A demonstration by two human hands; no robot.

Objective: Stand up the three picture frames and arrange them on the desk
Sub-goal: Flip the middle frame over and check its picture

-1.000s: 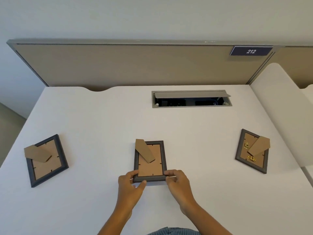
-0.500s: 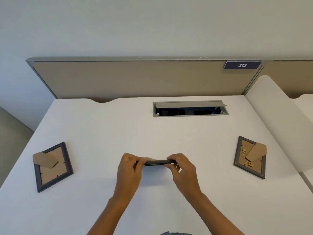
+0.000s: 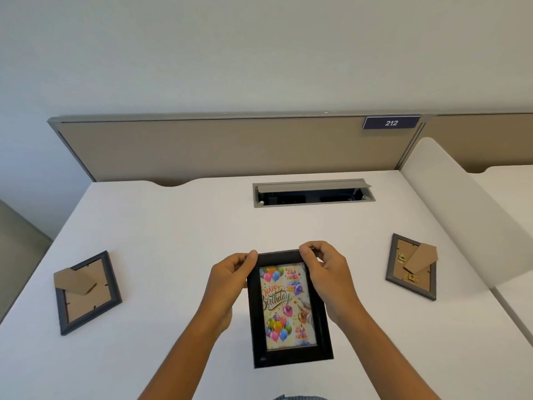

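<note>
Birthday picture frame (image 3: 288,310), pinched at its top corners between the left hand (image 3: 230,272) and right hand (image 3: 326,272), isn't yet standing, while two frames (image 3: 86,290) (image 3: 412,267) lie face-down on the desk (image 3: 187,226) outside either hand.

Middle frame (image 3: 288,310): back & stand hidden, top corners under both hands' fingers. Forearms cut by near edge. Cable-box (image 3: 313,194) contents too dark to tell.
</note>
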